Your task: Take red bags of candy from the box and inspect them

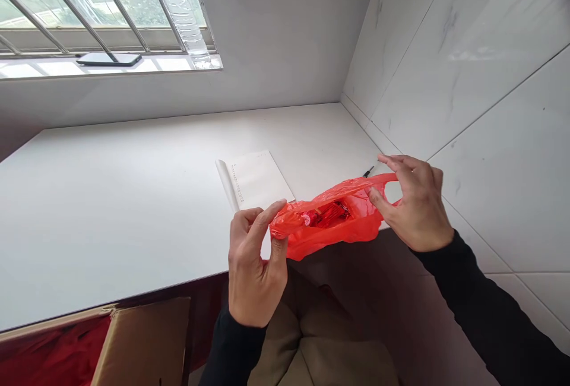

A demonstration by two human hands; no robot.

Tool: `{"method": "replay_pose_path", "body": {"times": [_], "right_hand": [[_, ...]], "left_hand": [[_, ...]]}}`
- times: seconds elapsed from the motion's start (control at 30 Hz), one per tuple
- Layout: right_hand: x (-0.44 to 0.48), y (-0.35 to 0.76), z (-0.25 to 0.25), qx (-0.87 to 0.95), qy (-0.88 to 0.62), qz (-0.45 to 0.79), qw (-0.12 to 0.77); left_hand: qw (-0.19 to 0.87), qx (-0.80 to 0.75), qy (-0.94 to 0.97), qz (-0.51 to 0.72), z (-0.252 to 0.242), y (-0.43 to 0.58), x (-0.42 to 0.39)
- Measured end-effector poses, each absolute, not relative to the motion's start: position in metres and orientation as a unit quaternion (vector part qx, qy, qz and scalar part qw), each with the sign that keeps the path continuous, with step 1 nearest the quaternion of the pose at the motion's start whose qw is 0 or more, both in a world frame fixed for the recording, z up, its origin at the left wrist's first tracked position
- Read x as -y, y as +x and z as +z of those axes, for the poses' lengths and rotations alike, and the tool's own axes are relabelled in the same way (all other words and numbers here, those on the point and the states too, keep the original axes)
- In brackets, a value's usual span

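A red plastic bag (342, 234) is stretched sideways between my hands, over the front edge of the table. Its mouth faces up, and small shiny red wrapped items (333, 214) show inside; their exact kind is unclear. My left hand (258, 261) pinches the bag's gathered left end between thumb and fingers. At the other end my right hand (412, 202) grips the handle side, its thumb against the plastic and the index finger reaching outward. Behind the bag lies an open notebook (258, 178) with blank pages, partly covered by the bag.
The white table (133, 196) meets a grey wall and a tiled wall (490, 136). A thin black pen-like object (368, 171) lies near the corner. A phone (109, 59) and a clear plastic bottle (184, 18) are on the windowsill. Below left stands a cardboard box (146, 338).
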State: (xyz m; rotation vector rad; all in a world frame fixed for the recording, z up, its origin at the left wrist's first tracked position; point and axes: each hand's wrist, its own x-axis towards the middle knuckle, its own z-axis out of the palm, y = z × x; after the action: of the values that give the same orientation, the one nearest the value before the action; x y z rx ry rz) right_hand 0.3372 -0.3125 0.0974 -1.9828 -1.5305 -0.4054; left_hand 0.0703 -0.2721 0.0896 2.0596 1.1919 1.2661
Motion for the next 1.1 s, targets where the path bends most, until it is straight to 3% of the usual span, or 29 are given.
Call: {"method": "replay_pose_path", "body": {"times": [0.37,0.53,0.67,0.77,0.93,1.1], "right_hand": [[0.338,0.326,0.129,0.567,-0.744,-0.1,0.338],[0.347,0.343,0.131,0.539,-0.763,-0.148,0.324],[0.352,0.363,0.126,0.517,-0.809,0.01,0.28],[0.353,0.358,0.139,0.5,-0.787,0.096,0.348],[0.343,0.325,0.192,0.492,-0.68,0.093,0.536],[0.322,0.305,0.219,0.551,-0.613,0.163,0.543]], "left_hand": [[0.285,-0.404,0.727,0.475,0.097,0.078,0.279],[0.333,-0.382,0.707,0.493,0.103,0.077,0.282],[0.388,-0.364,0.685,0.499,0.105,0.079,0.281],[0.424,-0.365,0.648,0.517,0.116,0.087,0.271],[0.574,-0.308,0.537,0.537,0.161,0.108,0.247],[0.617,-0.338,0.544,0.457,0.188,0.121,0.248]]}}
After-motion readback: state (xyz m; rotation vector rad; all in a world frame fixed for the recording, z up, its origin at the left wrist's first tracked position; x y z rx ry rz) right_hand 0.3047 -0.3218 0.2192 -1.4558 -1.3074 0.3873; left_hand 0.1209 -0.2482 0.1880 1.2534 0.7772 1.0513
